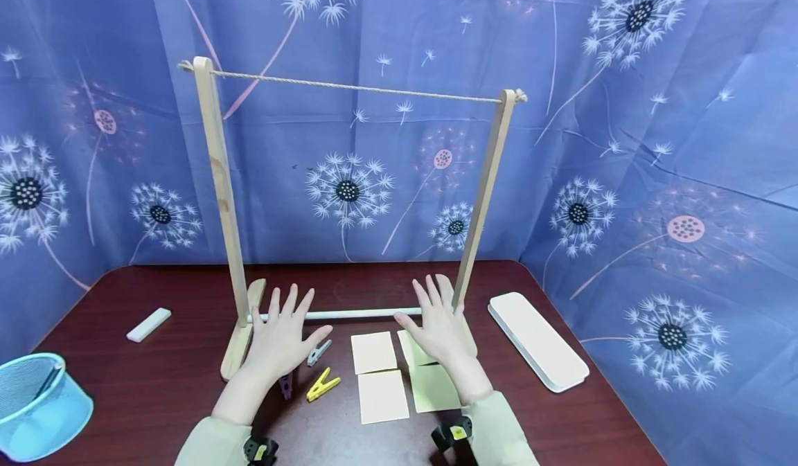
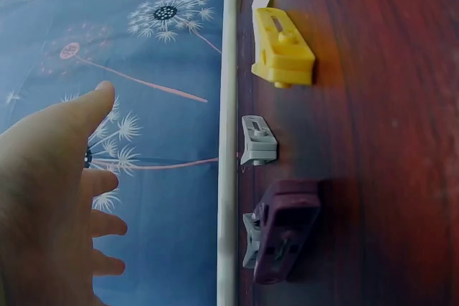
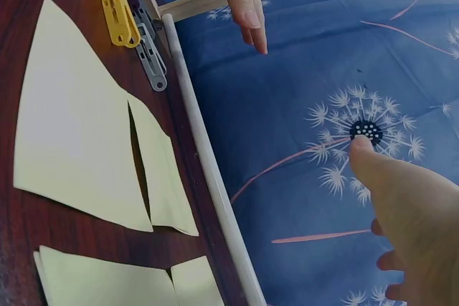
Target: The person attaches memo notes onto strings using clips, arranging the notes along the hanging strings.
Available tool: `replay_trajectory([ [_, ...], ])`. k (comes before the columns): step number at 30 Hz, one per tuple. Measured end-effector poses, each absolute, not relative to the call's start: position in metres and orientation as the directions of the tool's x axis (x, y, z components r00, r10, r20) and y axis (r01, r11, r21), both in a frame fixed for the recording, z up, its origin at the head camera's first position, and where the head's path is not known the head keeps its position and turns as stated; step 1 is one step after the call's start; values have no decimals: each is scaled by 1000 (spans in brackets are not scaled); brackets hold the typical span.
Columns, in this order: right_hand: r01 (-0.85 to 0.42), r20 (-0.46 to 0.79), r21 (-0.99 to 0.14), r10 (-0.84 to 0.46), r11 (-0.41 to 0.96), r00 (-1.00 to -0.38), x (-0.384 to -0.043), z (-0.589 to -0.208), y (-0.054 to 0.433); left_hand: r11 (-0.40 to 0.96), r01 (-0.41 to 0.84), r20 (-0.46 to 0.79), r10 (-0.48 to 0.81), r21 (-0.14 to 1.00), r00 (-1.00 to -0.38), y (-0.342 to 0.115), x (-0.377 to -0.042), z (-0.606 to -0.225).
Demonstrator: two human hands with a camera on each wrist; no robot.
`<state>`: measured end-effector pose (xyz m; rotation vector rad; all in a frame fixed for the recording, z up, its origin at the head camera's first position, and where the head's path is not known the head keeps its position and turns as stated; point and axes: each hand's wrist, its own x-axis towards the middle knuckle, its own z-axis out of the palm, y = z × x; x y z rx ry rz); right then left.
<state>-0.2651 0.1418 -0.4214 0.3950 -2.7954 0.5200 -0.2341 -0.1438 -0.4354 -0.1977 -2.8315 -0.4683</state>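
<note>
My left hand [image 1: 279, 336], fingers spread, is raised over the table near the left foot of a wooden frame [image 1: 224, 168]. Near it lie a grey clothespin [image 1: 318, 352], a yellow clothespin [image 1: 323, 385] and a purple clothespin [image 1: 285, 386]; in the left wrist view the purple clothespin [image 2: 287, 231] is nearest. My right hand [image 1: 441, 327], also spread and holding nothing, is over the frame's right foot. It partly covers yellow-green paper squares [image 1: 434, 388]. Beside them lie a cream paper square [image 1: 374, 352] and another cream square [image 1: 383, 397].
A rope [image 1: 355, 86] spans the tops of the frame's posts, and a white rod [image 1: 361, 314] joins them low down. A long white case [image 1: 539, 341] lies at right. At left are a small white block [image 1: 148, 325] and a blue mesh basket [image 1: 68, 410]. Patterned blue curtains hang behind.
</note>
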Motion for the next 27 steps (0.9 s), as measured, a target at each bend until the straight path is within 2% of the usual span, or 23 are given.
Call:
replay_trajectory([
  [13,-400,418,-307,-255,864,-872,-269,-422,145,904,208,387,52,373,-921,-161,-237,-429],
  [20,-382,371,-414,-231,826,-900,-273,-427,156,894,58,241,-57,444,-969,-168,-231,-424],
  [27,-277,223,-518,-185,809,-957,-279,-433,166,919,-67,100,-114,388,-988,-168,-226,-425],
])
